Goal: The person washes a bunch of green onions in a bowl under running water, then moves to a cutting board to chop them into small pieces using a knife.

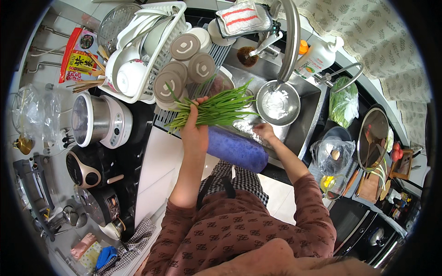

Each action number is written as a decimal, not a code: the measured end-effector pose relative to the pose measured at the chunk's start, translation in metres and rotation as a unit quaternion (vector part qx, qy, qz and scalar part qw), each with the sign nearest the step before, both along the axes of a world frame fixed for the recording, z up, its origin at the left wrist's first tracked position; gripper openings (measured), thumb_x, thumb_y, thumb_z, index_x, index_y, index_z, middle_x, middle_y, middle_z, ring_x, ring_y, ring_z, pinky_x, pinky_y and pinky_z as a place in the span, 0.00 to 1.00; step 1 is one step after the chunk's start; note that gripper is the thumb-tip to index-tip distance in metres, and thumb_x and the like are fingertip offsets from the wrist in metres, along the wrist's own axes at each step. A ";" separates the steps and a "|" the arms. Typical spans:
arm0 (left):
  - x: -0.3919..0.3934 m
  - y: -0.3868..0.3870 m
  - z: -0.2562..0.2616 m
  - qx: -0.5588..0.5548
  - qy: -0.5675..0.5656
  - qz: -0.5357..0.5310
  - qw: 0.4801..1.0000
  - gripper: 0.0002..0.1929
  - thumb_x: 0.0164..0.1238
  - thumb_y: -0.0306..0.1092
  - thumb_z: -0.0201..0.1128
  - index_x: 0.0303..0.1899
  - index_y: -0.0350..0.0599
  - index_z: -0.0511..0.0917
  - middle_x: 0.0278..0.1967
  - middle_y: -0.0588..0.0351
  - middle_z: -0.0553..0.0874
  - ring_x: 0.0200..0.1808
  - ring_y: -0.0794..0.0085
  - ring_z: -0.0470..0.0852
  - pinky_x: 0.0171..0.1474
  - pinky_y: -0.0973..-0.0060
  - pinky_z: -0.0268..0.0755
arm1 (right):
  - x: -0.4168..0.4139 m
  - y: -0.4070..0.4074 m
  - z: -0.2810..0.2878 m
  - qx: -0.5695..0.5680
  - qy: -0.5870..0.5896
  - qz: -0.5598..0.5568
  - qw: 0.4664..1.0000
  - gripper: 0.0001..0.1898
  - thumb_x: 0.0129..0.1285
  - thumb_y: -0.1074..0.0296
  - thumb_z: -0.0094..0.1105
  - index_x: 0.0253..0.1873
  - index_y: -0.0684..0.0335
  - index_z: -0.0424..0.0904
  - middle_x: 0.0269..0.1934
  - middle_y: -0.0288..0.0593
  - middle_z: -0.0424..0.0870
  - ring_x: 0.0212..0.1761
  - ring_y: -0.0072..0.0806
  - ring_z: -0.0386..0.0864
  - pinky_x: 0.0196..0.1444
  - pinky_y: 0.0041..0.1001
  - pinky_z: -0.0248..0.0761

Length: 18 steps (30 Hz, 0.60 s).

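My left hand [195, 120] holds a bunch of long green leaves, apparently garlic chives [224, 107], over the left side of the steel sink [302, 126]. The leaf tips point right, towards a round metal bowl [265, 109] under the faucet [290, 51]. Water churns white inside the bowl. My right hand [265, 132] is low in the sink, just below the bowl, beside a bright, glistening patch of water or plastic. Its fingertips are blurred, so any grip there is unclear. A blue cloth or mat [238, 148] covers the sink's front edge between my forearms.
Left of the sink stand a white dish rack [152, 95] and several lidded canisters [184, 46]. A white soap bottle [316, 58] is behind the sink. To the right lie bagged greens [343, 103], a plastic-covered bowl [333, 162] and a knife handle [350, 183].
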<state>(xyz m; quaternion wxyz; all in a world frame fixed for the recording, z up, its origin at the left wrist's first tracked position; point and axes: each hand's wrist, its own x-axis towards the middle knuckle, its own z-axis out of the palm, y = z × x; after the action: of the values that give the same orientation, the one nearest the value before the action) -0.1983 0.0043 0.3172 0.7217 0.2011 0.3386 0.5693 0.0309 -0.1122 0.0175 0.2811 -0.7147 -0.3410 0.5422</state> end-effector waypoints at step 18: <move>-0.002 0.004 -0.010 0.025 0.013 0.022 0.999 0.08 0.77 0.31 0.48 0.47 0.39 0.72 0.49 0.51 0.79 0.58 0.64 0.75 0.65 0.63 0.64 | -0.133 0.127 -0.039 0.098 -0.411 0.373 0.826 0.10 0.56 0.62 0.59 0.38 0.60 0.83 0.36 0.47 0.85 0.40 0.42 0.83 0.43 0.38 0.76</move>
<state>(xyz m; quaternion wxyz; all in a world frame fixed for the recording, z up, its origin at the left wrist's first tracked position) -0.2006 0.0080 0.3070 0.6996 0.2190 0.3376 0.5904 -0.1017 0.0148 -0.0213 -0.0400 -0.6585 -0.7169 0.2255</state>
